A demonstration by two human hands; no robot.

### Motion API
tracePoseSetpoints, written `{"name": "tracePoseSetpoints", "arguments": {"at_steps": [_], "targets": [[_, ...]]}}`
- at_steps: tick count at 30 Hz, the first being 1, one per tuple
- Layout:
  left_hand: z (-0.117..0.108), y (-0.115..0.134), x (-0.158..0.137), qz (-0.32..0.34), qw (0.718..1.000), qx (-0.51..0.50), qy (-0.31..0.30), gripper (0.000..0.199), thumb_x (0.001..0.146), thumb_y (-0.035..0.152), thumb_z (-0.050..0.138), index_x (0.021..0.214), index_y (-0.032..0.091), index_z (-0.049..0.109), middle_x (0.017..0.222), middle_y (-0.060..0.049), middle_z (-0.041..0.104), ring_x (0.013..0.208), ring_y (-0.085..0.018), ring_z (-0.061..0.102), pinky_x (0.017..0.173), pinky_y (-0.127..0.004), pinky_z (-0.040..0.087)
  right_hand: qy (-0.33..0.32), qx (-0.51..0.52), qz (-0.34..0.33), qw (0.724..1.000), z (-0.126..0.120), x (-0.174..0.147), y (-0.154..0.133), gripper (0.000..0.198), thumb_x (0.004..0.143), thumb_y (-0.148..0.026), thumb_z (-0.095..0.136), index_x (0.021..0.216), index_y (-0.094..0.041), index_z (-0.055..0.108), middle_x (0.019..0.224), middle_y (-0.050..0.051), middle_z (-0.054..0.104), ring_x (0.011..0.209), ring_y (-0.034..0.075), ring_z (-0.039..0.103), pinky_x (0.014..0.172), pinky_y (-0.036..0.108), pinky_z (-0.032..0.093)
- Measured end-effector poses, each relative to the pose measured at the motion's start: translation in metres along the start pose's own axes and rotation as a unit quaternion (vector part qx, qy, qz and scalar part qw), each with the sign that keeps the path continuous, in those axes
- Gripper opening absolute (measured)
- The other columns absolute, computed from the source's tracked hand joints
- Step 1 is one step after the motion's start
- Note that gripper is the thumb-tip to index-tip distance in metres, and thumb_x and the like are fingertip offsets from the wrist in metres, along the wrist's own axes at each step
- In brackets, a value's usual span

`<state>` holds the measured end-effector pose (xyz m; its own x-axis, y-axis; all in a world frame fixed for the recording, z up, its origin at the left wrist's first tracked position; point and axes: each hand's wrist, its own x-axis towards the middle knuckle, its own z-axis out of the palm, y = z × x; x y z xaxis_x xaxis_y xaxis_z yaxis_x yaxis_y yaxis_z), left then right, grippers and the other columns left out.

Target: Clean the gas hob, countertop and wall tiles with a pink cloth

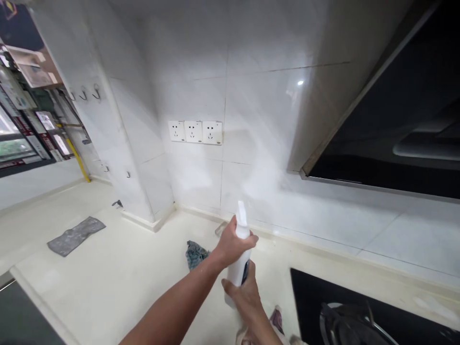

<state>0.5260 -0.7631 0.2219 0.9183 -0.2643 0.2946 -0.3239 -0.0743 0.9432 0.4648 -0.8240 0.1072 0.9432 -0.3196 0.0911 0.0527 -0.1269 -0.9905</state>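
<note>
A white spray bottle point(237, 270) stands upright in front of me above the counter, its nozzle pointing up toward the tiled wall. My left hand point(232, 244) is wrapped around the neck, just under the spray head. Lower down, my right hand point(246, 292) grips the body from the right side, near a dark label. To the left of the bottle, a crumpled blue-grey cloth point(196, 254) lies partly behind my left forearm. Whether the bottle's base touches the counter cannot be made out.
A black gas hob point(305, 297) lies at the lower right, below a dark range hood point(395, 129). Three wall sockets point(194, 132) sit on the tiles. A grey cloth point(76, 235) rests on the left counter point(143, 268). Patterned fabric point(276, 318) shows beside my right forearm.
</note>
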Motion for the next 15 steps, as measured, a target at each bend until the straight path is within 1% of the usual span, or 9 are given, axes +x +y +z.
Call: {"name": "tracePoseSetpoints", "arguments": {"at_steps": [1, 3, 6, 8, 11, 13, 15], "targets": [[0.007, 0.001, 0.000, -0.001, 1.000, 0.011, -0.011, 0.027, 0.067, 0.022, 0.073, 0.087, 0.020, 0.055, 0.076, 0.001, 0.065, 0.071, -0.015, 0.059, 0.069, -0.029, 0.045, 0.025, 0.010, 0.001, 1.000, -0.001, -0.002, 0.003, 0.067, 0.062, -0.037, 0.068, 0.121, -0.023, 0.039, 0.100, 0.003, 0.061, 0.087, 0.023, 0.061, 0.075, 0.034, 0.050], [0.023, -0.001, -0.003, -0.005, 0.998, 0.014, -0.053, 0.025, 0.066, 0.024, 0.075, 0.083, 0.019, 0.057, 0.075, 0.001, 0.065, 0.071, -0.015, 0.059, 0.069, -0.029, 0.045, 0.072, 0.021, 0.018, 0.997, -0.006, -0.007, 0.011, 0.069, 0.062, -0.040, 0.069, 0.121, -0.023, 0.039, 0.098, 0.004, 0.063, 0.087, 0.025, 0.062, 0.075, 0.035, 0.051], [0.039, -0.006, -0.013, -0.014, 0.992, -0.022, -0.124, 0.032, 0.064, 0.026, 0.077, 0.088, 0.019, 0.056, 0.079, 0.001, 0.066, 0.071, -0.014, 0.058, 0.068, -0.028, 0.045, 0.110, 0.013, 0.050, 0.993, -0.014, -0.016, 0.024, 0.073, 0.061, -0.046, 0.072, 0.122, -0.023, 0.038, 0.097, 0.005, 0.065, 0.088, 0.028, 0.065, 0.076, 0.038, 0.052], [0.044, -0.009, -0.021, -0.019, 0.986, -0.058, -0.157, 0.044, 0.064, 0.025, 0.078, 0.100, 0.020, 0.054, 0.081, 0.002, 0.066, 0.070, -0.013, 0.057, 0.067, -0.027, 0.045, 0.110, 0.007, 0.061, 0.992, -0.019, -0.020, 0.033, 0.078, 0.060, -0.048, 0.073, 0.124, -0.022, 0.037, 0.101, 0.007, 0.066, 0.090, 0.029, 0.066, 0.078, 0.039, 0.053], [0.043, -0.013, -0.031, -0.023, 0.977, -0.106, -0.183, 0.062, 0.063, 0.021, 0.078, 0.117, 0.022, 0.047, 0.079, 0.005, 0.063, 0.066, -0.011, 0.056, 0.066, -0.026, 0.045, 0.103, -0.001, 0.058, 0.993, -0.023, -0.024, 0.046, 0.086, 0.060, -0.050, 0.073, 0.131, -0.019, 0.034, 0.106, 0.010, 0.067, 0.092, 0.031, 0.068, 0.080, 0.040, 0.054], [0.042, -0.015, -0.036, -0.025, 0.978, -0.106, -0.178, 0.062, 0.062, 0.019, 0.078, 0.116, 0.022, 0.046, 0.077, 0.006, 0.063, 0.065, -0.010, 0.055, 0.067, -0.025, 0.045, 0.087, -0.007, 0.063, 0.994, -0.024, -0.026, 0.057, 0.088, 0.061, -0.051, 0.073, 0.133, -0.019, 0.033, 0.106, 0.011, 0.067, 0.093, 0.031, 0.068, 0.080, 0.040, 0.055], [0.042, -0.018, -0.042, -0.033, 0.985, -0.068, -0.155, 0.054, 0.060, 0.017, 0.076, 0.107, 0.021, 0.051, 0.076, 0.005, 0.063, 0.065, -0.011, 0.056, 0.066, -0.025, 0.044, 0.070, -0.016, 0.081, 0.994, -0.022, -0.030, 0.068, 0.088, 0.061, -0.052, 0.073, 0.133, -0.019, 0.034, 0.104, 0.011, 0.068, 0.094, 0.032, 0.069, 0.079, 0.040, 0.055]]}}
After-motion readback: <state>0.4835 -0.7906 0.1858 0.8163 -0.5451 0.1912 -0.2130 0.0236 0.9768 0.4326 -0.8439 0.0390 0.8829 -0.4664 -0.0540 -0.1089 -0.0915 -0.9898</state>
